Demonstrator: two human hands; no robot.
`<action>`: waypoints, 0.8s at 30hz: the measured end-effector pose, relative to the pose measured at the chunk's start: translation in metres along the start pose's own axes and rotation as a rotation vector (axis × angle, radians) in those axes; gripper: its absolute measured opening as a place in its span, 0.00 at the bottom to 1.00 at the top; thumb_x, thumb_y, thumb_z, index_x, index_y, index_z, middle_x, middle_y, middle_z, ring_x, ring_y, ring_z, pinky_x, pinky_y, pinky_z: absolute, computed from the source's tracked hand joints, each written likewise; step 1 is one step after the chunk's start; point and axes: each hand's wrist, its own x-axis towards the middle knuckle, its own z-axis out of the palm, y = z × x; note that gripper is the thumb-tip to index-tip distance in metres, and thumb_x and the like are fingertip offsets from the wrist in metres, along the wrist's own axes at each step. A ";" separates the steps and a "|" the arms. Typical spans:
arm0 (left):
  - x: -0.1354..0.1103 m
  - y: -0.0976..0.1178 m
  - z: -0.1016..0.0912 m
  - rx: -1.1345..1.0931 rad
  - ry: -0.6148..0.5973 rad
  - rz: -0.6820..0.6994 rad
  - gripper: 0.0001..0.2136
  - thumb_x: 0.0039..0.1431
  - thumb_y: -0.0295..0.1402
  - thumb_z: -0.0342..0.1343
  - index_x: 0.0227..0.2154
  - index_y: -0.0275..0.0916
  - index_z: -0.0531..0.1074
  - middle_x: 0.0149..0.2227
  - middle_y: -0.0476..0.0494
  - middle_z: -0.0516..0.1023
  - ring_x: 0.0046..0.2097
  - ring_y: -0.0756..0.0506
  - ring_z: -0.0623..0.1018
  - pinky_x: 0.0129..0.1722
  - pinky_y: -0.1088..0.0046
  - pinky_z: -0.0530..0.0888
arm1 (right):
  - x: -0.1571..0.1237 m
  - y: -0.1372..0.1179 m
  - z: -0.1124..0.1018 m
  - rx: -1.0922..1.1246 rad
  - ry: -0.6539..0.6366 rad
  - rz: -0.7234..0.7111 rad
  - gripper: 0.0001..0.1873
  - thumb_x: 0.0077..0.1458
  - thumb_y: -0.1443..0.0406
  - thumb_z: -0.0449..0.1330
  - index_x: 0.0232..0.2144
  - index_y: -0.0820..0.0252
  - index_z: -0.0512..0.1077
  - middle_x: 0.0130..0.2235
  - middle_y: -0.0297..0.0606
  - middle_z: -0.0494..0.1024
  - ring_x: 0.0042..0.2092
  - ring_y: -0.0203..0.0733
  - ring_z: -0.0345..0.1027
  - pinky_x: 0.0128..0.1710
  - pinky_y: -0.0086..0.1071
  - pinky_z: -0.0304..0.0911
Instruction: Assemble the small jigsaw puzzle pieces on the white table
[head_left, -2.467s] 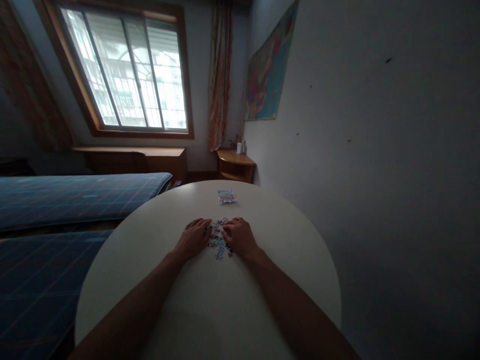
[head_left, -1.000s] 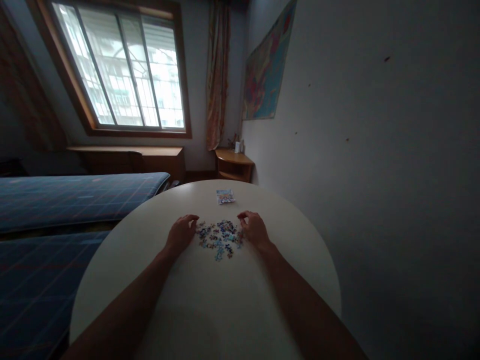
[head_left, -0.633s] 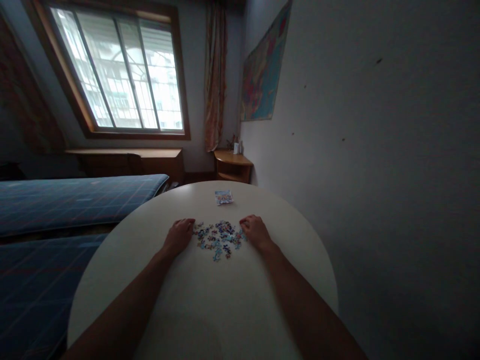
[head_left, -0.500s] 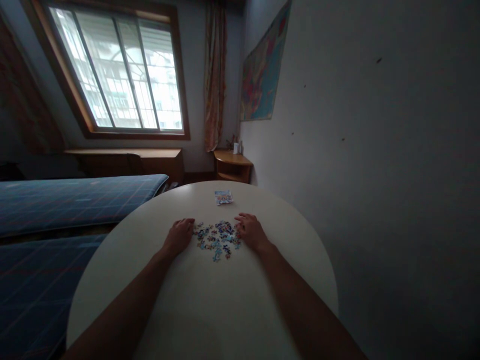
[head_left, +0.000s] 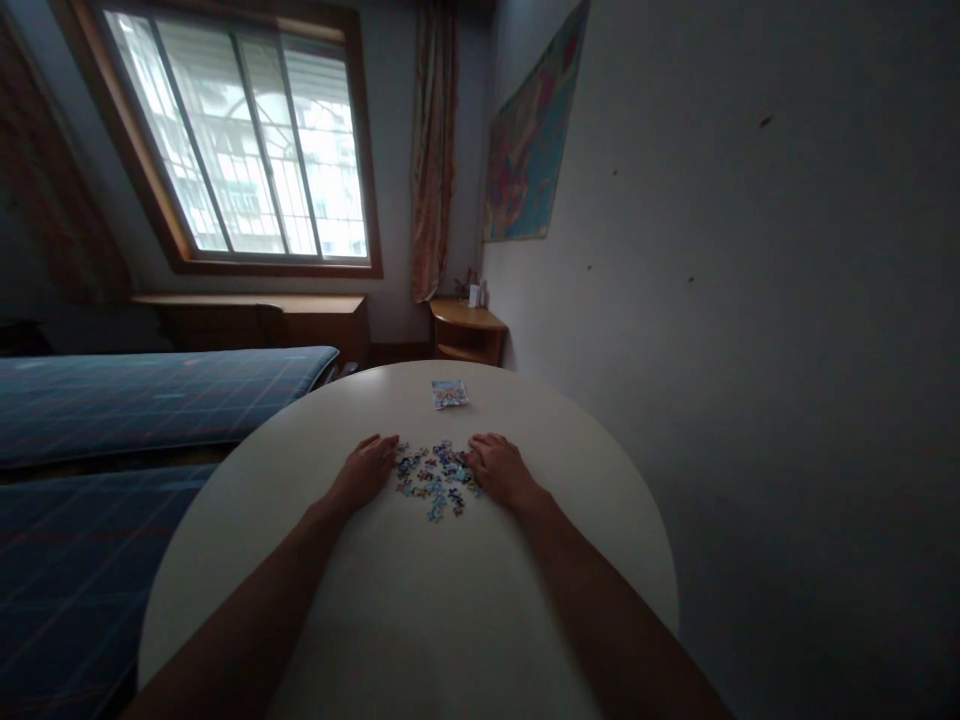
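A small heap of colourful jigsaw pieces (head_left: 435, 475) lies on a round white table (head_left: 420, 600). My left hand (head_left: 365, 470) rests palm down at the heap's left edge, fingers stretched flat and touching the pieces. My right hand (head_left: 499, 468) lies palm down on the heap's right edge, fingers spread over a few pieces. Neither hand grips anything. Both forearms reach in from the bottom of the view.
A small printed card (head_left: 449, 394) lies farther back on the table. A wall (head_left: 750, 350) stands close on the right. Beds with blue covers (head_left: 150, 400) are on the left, a wooden corner shelf (head_left: 466, 330) and window (head_left: 240, 140) behind.
Both hands spread apart, uncovering and scattering the pieces, then came back inward. The fingers now lie flatter on the heap's edges, and the heap is narrower than half a second ago.
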 end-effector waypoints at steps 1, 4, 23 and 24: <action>0.000 0.000 0.000 0.004 -0.006 0.000 0.20 0.61 0.32 0.46 0.55 0.38 0.70 0.55 0.42 0.75 0.62 0.42 0.66 0.63 0.62 0.63 | 0.000 0.000 0.000 -0.004 0.009 0.015 0.20 0.65 0.57 0.49 0.53 0.57 0.72 0.57 0.41 0.72 0.59 0.44 0.61 0.60 0.36 0.51; -0.001 0.001 -0.001 0.014 -0.018 -0.001 0.20 0.61 0.32 0.46 0.55 0.37 0.69 0.55 0.43 0.75 0.63 0.43 0.66 0.64 0.64 0.62 | 0.001 -0.001 0.000 -0.028 0.035 0.059 0.20 0.64 0.57 0.51 0.51 0.59 0.73 0.55 0.44 0.74 0.57 0.45 0.62 0.58 0.36 0.53; -0.005 0.006 -0.002 0.151 -0.035 -0.026 0.20 0.67 0.38 0.42 0.55 0.36 0.69 0.63 0.36 0.64 0.66 0.41 0.60 0.66 0.59 0.55 | -0.001 -0.007 0.002 0.010 0.003 0.007 0.18 0.64 0.61 0.49 0.51 0.55 0.73 0.55 0.40 0.75 0.59 0.43 0.61 0.61 0.37 0.50; -0.005 0.007 -0.002 0.160 -0.041 -0.041 0.21 0.67 0.38 0.42 0.56 0.35 0.68 0.63 0.36 0.64 0.66 0.40 0.60 0.66 0.60 0.55 | 0.000 -0.007 0.001 0.021 0.007 0.013 0.17 0.64 0.63 0.50 0.50 0.55 0.73 0.53 0.40 0.76 0.58 0.43 0.62 0.60 0.36 0.52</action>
